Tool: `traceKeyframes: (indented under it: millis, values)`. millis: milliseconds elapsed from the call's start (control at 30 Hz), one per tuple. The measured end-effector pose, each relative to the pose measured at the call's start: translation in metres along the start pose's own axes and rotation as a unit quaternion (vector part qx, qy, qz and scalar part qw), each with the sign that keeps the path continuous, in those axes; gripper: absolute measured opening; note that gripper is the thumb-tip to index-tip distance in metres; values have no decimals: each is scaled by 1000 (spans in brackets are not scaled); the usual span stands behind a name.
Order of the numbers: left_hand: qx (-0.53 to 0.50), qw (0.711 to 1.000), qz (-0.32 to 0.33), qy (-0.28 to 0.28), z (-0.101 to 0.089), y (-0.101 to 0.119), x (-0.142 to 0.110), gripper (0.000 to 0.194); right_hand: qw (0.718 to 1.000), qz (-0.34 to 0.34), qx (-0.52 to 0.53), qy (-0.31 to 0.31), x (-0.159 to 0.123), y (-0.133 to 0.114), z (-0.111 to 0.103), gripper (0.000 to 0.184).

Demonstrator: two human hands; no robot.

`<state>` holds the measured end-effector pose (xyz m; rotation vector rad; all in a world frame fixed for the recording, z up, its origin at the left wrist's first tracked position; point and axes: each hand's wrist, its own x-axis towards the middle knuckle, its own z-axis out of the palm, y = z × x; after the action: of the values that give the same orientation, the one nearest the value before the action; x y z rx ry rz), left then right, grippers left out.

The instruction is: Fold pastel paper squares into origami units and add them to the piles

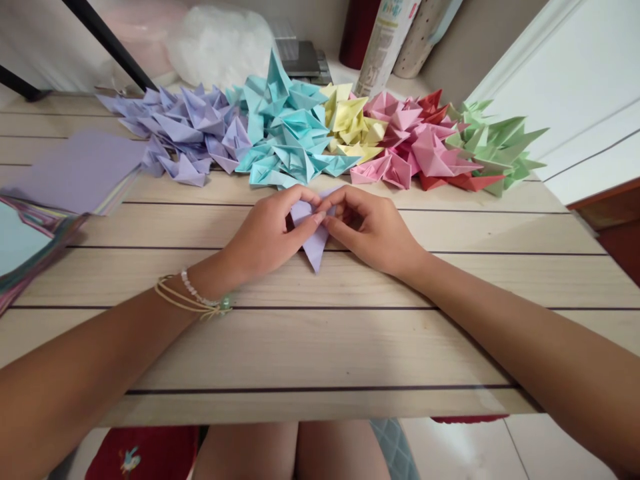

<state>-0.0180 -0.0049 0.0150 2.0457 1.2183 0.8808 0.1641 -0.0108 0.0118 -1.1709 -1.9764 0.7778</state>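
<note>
A small piece of folded lilac paper (315,250) is held between my two hands at the middle of the table, its pointed end toward me. My left hand (275,227) pinches it from the left with thumb and forefinger. From the right, my right hand (373,227) grips the same paper, its fingertips meeting those of the left. The upper part of the paper is partly covered by my fingers. Just beyond the hands lie folded turquoise paper pieces (285,133).
Heaps of folded lilac (185,127), yellow (350,120), pink (415,137) and green paper pieces (500,143) line the back of the slatted table (320,353). Lilac sheets (80,167) are stacked at left, near more coloured paper (25,233). A tall printed tube (385,47) stands behind.
</note>
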Motion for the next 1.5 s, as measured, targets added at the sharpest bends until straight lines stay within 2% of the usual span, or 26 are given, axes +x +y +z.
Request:
traceKeyframes:
  millis: [200,433,533,700,1500]
  values:
    - [-10,1000,1,-2,0,-2,0,20,1000,-3,7,2,-1,1,0,12]
    - [58,996,64,25,1,0,-3,18,999,-30,7,10,0,4,1,12]
    - [83,993,79,21,2,0,-4,17,999,-31,4,8,0,5,2,10]
    - [94,992,82,4,2,-1,-3,18,1000,-25,2,4,-1,4,2,9]
    - [88,993,81,-7,1,-1,-3,16,1000,-18,-4,0,-1,2,2,8]
